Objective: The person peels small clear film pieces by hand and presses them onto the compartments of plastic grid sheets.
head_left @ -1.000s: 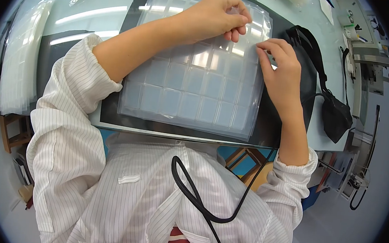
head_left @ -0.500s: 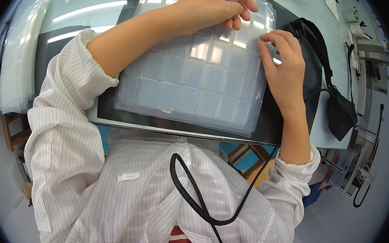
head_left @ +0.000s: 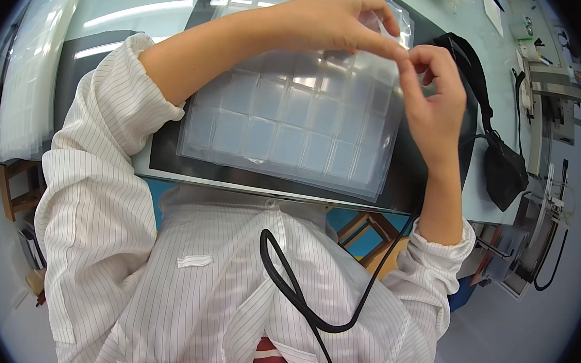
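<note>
A stack of clear plastic pocket sheets (head_left: 290,144), divided into a grid of rectangular pockets, lies in front of me. My left hand (head_left: 361,23) is over its upper part, fingers curved and apart, one digit stretched toward my right hand. At the stack's upper right edge, my right hand (head_left: 437,91) has thumb and forefinger closed together around that left fingertip's end. Whether a thin sheet edge or anything else is between them, I cannot make out.
Beneath the stack is a black mat (head_left: 433,186) on a pale glossy table (head_left: 137,9). More clear sheets (head_left: 32,86) are piled at the left. A black pouch with a strap (head_left: 505,171) lies at the right. A black cable (head_left: 295,298) loops across my front.
My left hand has moved right and slightly down, its fingertip meeting my right hand. My right thumb and forefinger have closed together. The view has shifted slightly.
</note>
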`<state>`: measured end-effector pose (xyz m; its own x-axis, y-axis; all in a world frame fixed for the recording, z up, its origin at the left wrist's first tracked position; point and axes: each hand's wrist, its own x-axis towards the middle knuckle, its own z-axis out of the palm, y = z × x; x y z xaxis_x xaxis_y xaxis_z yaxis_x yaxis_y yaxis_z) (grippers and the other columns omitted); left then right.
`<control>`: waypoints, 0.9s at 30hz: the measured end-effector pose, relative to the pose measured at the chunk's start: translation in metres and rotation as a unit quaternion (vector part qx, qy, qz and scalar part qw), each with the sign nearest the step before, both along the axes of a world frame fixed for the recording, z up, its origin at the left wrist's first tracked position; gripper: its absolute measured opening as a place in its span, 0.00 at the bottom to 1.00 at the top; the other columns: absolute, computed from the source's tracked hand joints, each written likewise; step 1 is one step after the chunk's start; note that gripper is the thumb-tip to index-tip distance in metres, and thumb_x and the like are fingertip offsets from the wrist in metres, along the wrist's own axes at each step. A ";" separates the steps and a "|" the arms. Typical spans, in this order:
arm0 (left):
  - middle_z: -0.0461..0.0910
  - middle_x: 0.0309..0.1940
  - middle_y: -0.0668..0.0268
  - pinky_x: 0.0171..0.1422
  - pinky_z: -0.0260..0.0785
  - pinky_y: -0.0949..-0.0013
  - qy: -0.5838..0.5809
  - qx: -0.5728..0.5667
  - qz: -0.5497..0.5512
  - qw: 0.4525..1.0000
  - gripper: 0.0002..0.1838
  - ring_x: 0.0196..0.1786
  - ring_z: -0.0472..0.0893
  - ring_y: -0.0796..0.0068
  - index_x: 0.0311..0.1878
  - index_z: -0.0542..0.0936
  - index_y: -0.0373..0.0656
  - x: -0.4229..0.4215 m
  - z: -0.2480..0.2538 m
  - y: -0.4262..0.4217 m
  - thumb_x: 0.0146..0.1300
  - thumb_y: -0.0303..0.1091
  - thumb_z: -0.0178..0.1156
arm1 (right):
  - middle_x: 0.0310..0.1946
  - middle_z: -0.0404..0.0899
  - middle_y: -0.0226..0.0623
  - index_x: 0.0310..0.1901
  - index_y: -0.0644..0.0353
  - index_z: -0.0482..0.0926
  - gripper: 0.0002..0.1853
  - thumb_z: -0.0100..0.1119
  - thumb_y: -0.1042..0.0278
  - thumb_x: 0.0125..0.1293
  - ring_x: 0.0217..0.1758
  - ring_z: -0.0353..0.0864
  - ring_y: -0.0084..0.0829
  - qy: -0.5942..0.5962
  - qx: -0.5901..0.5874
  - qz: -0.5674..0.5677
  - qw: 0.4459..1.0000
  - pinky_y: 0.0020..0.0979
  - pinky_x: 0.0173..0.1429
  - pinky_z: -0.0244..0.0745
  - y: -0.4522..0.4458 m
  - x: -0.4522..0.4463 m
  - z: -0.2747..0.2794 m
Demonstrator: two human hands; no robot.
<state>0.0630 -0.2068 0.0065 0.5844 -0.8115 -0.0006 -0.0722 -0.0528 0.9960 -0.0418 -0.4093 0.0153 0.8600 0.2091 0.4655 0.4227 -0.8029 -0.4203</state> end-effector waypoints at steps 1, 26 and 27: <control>0.77 0.29 0.70 0.31 0.64 0.76 0.000 0.019 -0.007 1.000 0.18 0.28 0.72 0.83 0.53 0.79 0.34 -0.006 0.013 0.003 0.72 0.40 0.67 | 0.40 0.83 0.30 0.44 0.66 0.83 0.05 0.64 0.74 0.72 0.44 0.81 0.22 0.059 0.115 0.007 0.992 0.26 0.51 0.75 0.001 -0.001 0.005; 0.79 0.33 0.67 0.34 0.73 0.77 0.127 -0.039 0.154 0.979 0.10 0.30 0.78 0.80 0.52 0.79 0.32 0.022 -0.022 0.030 0.75 0.26 0.53 | 0.42 0.83 0.38 0.40 0.63 0.84 0.05 0.68 0.77 0.63 0.49 0.79 0.42 -0.069 -0.079 0.001 0.995 0.38 0.52 0.76 0.028 0.011 -0.020; 0.79 0.33 0.67 0.34 0.73 0.77 0.129 -0.038 0.153 0.979 0.10 0.30 0.78 0.80 0.52 0.79 0.32 0.023 -0.024 0.030 0.75 0.26 0.53 | 0.42 0.83 0.38 0.40 0.63 0.84 0.05 0.68 0.77 0.62 0.49 0.79 0.41 -0.076 -0.083 -0.004 0.994 0.38 0.52 0.76 0.029 0.010 -0.020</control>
